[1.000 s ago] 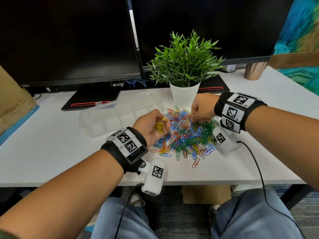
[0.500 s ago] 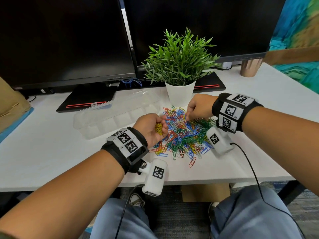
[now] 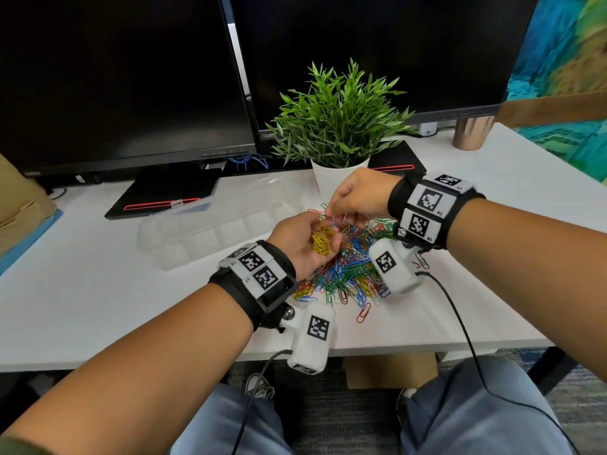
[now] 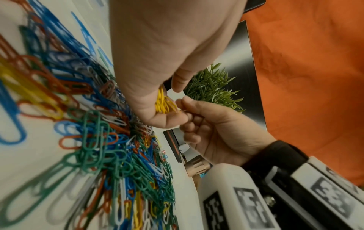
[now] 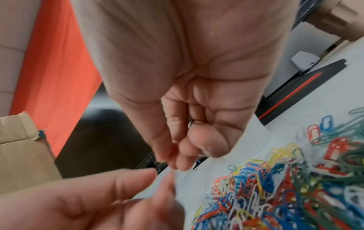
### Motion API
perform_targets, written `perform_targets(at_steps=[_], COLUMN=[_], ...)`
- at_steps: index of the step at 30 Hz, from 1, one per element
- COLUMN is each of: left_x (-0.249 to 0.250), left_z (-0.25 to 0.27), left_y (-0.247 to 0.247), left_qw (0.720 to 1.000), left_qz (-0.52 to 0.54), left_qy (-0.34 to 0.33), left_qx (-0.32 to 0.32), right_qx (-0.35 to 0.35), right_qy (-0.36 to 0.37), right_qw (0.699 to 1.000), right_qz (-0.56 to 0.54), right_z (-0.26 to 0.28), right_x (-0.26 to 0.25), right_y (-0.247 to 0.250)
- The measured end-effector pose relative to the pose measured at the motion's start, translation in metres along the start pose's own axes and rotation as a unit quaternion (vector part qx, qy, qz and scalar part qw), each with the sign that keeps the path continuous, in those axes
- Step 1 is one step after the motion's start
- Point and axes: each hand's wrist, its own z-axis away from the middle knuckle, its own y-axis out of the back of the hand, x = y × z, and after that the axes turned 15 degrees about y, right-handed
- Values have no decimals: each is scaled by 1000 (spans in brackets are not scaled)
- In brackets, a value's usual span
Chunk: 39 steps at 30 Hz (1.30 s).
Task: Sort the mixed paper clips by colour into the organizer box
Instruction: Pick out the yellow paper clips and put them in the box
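White desk (image 3: 82, 290) fills my head view, with two dark monitors (image 3: 124, 77) at the back and a potted plant (image 3: 338, 126) between them and my hands. My left hand (image 3: 302, 247) is cupped around a bunch of yellow paper clips (image 3: 320, 241), held above the near left part of the mixed clip pile (image 3: 348, 274). My right hand (image 3: 358, 198) hovers just beyond it, fingertips drawn together right beside the yellow bunch; a few clips dangle below those fingertips, though I cannot tell from this view whether they are pinched. The clear organizer box (image 3: 203, 231) lies to the left of the pile, lid open toward the monitors, well apart from both hands. A copper-coloured cup (image 3: 473, 131) stands at the far right.

From my left wrist, the left hand (image 4: 161, 62) curls over the yellow paper clips (image 4: 164, 103), which sit in the hollow of the palm. The right hand (image 4: 220, 129) meets it fingertip to fingertip at the bunch. Below spreads the mixed clip pile (image 4: 110, 155) of blue, green, red, white and yellow, blurred near the lens.

From my right wrist, the right hand (image 5: 187, 93) has thumb and forefinger closed together; anything pinched between them is too blurred to make out. The left hand (image 5: 88, 199) lies just below those fingertips, and the mixed clip pile (image 5: 285, 186) lies on the desk to the right.
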Motion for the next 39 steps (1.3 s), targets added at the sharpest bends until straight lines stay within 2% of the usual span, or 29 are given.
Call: perform_targets(at_steps=[3, 7, 14, 19, 27, 33, 39], left_x=[2, 4, 6, 8, 5, 3, 2], left_z=[-1, -2, -3, -6, -9, -10, -11], left_y=[5, 13, 18, 20, 22, 17, 12], left_qw=[999, 999, 999, 999, 996, 992, 991], left_qz=[-7, -7, -24, -17, -69, -112, -110], left_qy=[1, 19, 25, 25, 24, 13, -6], left_qx=[34, 40, 41, 37, 50, 59, 73], right_qx=[23, -5, -71, -103, -128, -128, -128], right_qy=[-30, -53, -60, -54, -13, 17, 40], right_qw=[996, 963, 936, 931, 949, 959, 963], right_qz=[77, 266, 340, 345, 289, 252, 234], right_z=[-7, -13, -20, -20, -12, -7, -5], right_x=[9, 16, 18, 18, 17, 12, 3], right_y=[4, 4, -7, -10, 2, 7, 10])
